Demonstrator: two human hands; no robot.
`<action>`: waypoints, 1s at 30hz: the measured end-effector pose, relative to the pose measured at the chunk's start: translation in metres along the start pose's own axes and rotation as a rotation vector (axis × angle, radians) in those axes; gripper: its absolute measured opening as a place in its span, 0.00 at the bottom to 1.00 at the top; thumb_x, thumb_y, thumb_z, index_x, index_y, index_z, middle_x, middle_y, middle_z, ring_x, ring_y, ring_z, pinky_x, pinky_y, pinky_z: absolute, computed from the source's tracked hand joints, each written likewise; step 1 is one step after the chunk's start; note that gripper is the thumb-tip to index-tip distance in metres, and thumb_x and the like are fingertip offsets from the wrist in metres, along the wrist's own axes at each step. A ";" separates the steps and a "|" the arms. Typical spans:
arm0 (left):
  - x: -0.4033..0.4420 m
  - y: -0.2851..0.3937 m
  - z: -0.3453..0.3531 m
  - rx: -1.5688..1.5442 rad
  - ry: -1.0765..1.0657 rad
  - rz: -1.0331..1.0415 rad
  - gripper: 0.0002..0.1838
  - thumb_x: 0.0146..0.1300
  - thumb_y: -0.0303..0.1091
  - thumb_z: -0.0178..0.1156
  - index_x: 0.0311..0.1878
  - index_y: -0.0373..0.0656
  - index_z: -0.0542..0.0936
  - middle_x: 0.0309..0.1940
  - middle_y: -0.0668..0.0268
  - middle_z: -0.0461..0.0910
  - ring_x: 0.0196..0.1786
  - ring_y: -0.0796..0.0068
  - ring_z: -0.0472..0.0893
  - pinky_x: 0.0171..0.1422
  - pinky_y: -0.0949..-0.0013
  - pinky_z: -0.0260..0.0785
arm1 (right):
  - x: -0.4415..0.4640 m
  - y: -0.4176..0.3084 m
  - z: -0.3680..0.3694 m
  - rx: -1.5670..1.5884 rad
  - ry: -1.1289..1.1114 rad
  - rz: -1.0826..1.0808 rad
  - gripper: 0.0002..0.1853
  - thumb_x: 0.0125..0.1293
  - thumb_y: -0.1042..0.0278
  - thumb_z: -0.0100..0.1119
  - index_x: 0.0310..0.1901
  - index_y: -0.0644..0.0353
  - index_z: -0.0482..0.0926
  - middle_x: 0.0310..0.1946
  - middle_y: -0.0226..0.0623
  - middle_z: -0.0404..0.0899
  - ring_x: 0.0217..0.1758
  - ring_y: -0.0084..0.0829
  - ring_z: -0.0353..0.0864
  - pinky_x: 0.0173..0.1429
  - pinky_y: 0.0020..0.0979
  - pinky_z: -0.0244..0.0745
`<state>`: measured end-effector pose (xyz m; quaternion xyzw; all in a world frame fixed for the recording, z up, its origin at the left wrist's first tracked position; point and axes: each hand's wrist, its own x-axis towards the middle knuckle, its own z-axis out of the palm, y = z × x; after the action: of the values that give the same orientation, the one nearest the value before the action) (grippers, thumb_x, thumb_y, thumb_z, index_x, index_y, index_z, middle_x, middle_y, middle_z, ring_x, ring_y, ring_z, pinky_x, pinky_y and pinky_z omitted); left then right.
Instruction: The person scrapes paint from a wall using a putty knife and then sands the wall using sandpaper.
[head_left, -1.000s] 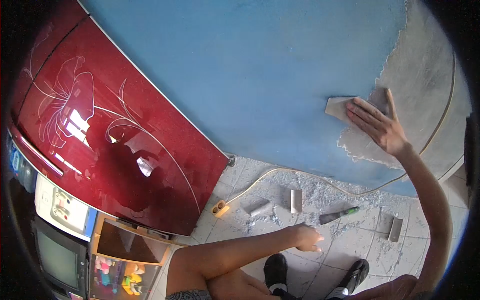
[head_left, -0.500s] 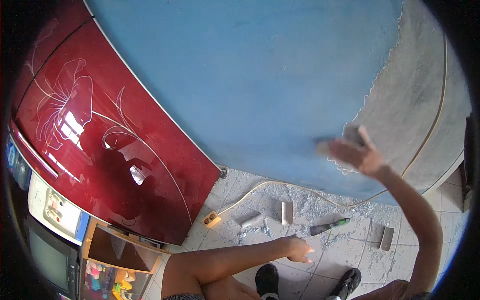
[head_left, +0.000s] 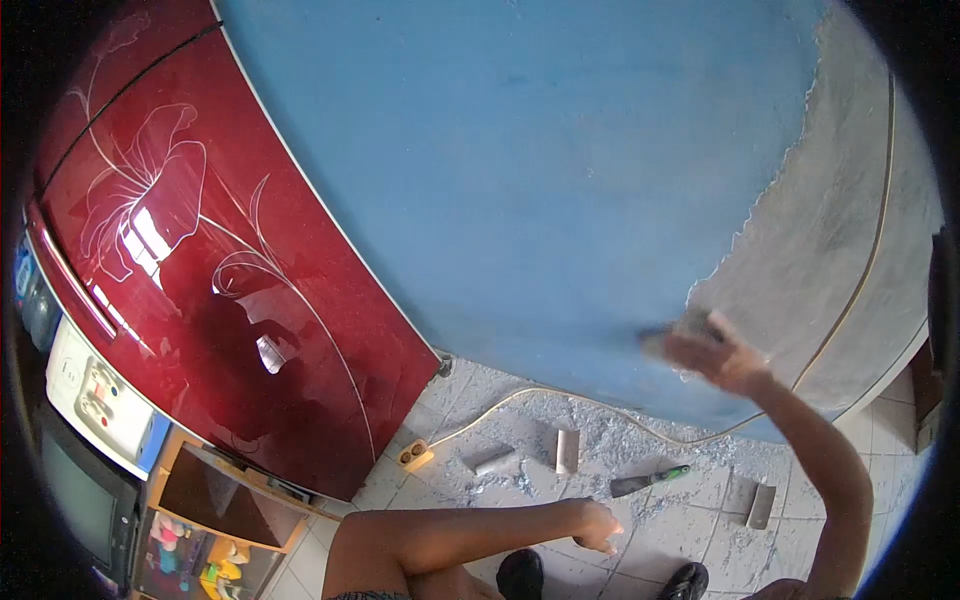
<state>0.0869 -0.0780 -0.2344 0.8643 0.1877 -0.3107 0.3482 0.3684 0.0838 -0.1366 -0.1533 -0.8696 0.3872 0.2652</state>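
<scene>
My right hand (head_left: 715,352), slightly blurred, presses against the lower part of the blue painted wall (head_left: 520,200), close to the jagged border with a bare grey patch (head_left: 800,250). Its fingers hold a dark piece of sandpaper (head_left: 655,342), partly hidden behind them. My left hand (head_left: 598,525) hangs out in front of my knee, fingers loosely curled, with nothing visible in it. Below the wall, a scraper with a green handle (head_left: 668,474) lies on the tiled floor. Curved sheets like used sandpaper lie around it, one left (head_left: 567,452) and one right (head_left: 761,506).
Paint flakes (head_left: 620,420) cover the floor along the wall. A cable runs from an orange socket block (head_left: 416,455) across the floor and up the grey patch. A red refrigerator (head_left: 230,270) stands left, beside a cabinet (head_left: 215,500) and a television (head_left: 80,490). My shoes (head_left: 520,575) are below.
My right hand has moved slightly down the wall with the sandpaper. My left hand keeps its pose. The whole view has shifted a little.
</scene>
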 end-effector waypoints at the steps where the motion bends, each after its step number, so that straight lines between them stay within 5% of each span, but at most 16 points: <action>1: 0.000 0.002 -0.002 -0.008 0.030 0.016 0.35 0.69 0.60 0.53 0.68 0.41 0.72 0.54 0.45 0.82 0.59 0.44 0.80 0.64 0.47 0.71 | -0.014 0.024 0.015 -0.902 -0.115 -0.137 0.33 0.70 0.43 0.54 0.74 0.44 0.65 0.76 0.22 0.62 0.81 0.22 0.55 0.85 0.51 0.41; 2: -0.002 0.005 -0.004 -0.016 0.056 0.034 0.34 0.69 0.59 0.54 0.67 0.41 0.73 0.54 0.46 0.82 0.59 0.44 0.80 0.64 0.47 0.71 | -0.014 0.022 0.020 -1.802 -0.226 -0.274 0.34 0.68 0.44 0.58 0.73 0.44 0.66 0.74 0.22 0.66 0.80 0.22 0.57 0.85 0.52 0.43; 4: -0.010 0.010 -0.011 -0.038 0.081 0.040 0.34 0.69 0.59 0.54 0.67 0.41 0.73 0.53 0.46 0.82 0.58 0.44 0.80 0.63 0.47 0.71 | -0.011 0.000 0.003 -1.847 -0.248 -0.171 0.32 0.69 0.51 0.54 0.74 0.43 0.66 0.75 0.20 0.65 0.80 0.22 0.57 0.84 0.54 0.42; 10: 0.000 -0.001 0.005 -0.036 0.005 0.052 0.36 0.70 0.59 0.52 0.70 0.41 0.69 0.55 0.41 0.80 0.60 0.41 0.78 0.63 0.45 0.70 | 0.028 -0.064 -0.035 -1.995 0.125 -0.042 0.35 0.67 0.49 0.52 0.76 0.43 0.61 0.78 0.18 0.59 0.82 0.25 0.51 0.84 0.63 0.35; 12: -0.006 0.003 -0.005 -0.011 -0.056 0.002 0.36 0.71 0.59 0.52 0.71 0.40 0.69 0.55 0.41 0.80 0.60 0.41 0.78 0.64 0.45 0.70 | 0.013 -0.024 -0.013 -2.039 0.027 -0.076 0.36 0.67 0.49 0.51 0.77 0.42 0.60 0.78 0.18 0.57 0.83 0.25 0.49 0.83 0.64 0.35; 14: -0.002 0.000 0.000 -0.016 -0.001 0.038 0.36 0.71 0.59 0.52 0.71 0.40 0.68 0.55 0.41 0.80 0.60 0.41 0.78 0.64 0.45 0.70 | 0.002 0.001 0.024 -1.863 -0.295 0.048 0.35 0.71 0.52 0.47 0.79 0.36 0.53 0.81 0.17 0.49 0.84 0.20 0.43 0.84 0.62 0.26; 16: -0.001 -0.001 0.003 -0.025 0.026 0.056 0.36 0.71 0.59 0.51 0.71 0.40 0.68 0.55 0.41 0.80 0.59 0.41 0.78 0.64 0.45 0.70 | -0.009 0.012 0.024 -1.862 -0.329 -0.091 0.36 0.72 0.50 0.47 0.80 0.38 0.50 0.81 0.17 0.50 0.84 0.21 0.43 0.84 0.63 0.29; 18: 0.000 0.000 0.002 -0.033 0.036 0.059 0.36 0.71 0.60 0.51 0.71 0.41 0.68 0.55 0.41 0.80 0.59 0.40 0.78 0.64 0.45 0.70 | 0.009 -0.012 0.001 -2.318 -0.262 -0.052 0.36 0.72 0.50 0.48 0.79 0.38 0.51 0.80 0.16 0.51 0.84 0.20 0.43 0.83 0.65 0.31; 20: -0.004 0.003 -0.002 -0.055 0.036 0.055 0.36 0.71 0.60 0.51 0.71 0.41 0.68 0.55 0.41 0.80 0.59 0.41 0.78 0.64 0.45 0.71 | 0.028 -0.041 -0.017 -2.332 -0.101 0.001 0.36 0.71 0.51 0.49 0.79 0.39 0.52 0.80 0.15 0.51 0.83 0.19 0.43 0.83 0.67 0.31; 22: -0.007 0.002 -0.002 -0.051 0.025 0.046 0.36 0.71 0.60 0.51 0.71 0.41 0.68 0.55 0.41 0.79 0.59 0.41 0.78 0.64 0.45 0.71 | 0.043 -0.064 -0.024 -1.913 0.119 0.070 0.37 0.70 0.51 0.51 0.79 0.40 0.53 0.80 0.15 0.51 0.83 0.19 0.44 0.83 0.67 0.29; 30: -0.003 0.005 -0.005 -0.041 0.042 0.052 0.34 0.71 0.58 0.51 0.70 0.41 0.70 0.53 0.41 0.80 0.59 0.40 0.78 0.63 0.45 0.71 | 0.009 0.009 0.018 -1.768 -0.210 -0.070 0.36 0.65 0.50 0.57 0.75 0.38 0.62 0.79 0.17 0.55 0.84 0.25 0.46 0.84 0.67 0.29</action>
<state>0.0897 -0.0780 -0.2271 0.8678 0.1790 -0.2793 0.3699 0.3510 0.0833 -0.1507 -0.2392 -0.8745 -0.4216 -0.0194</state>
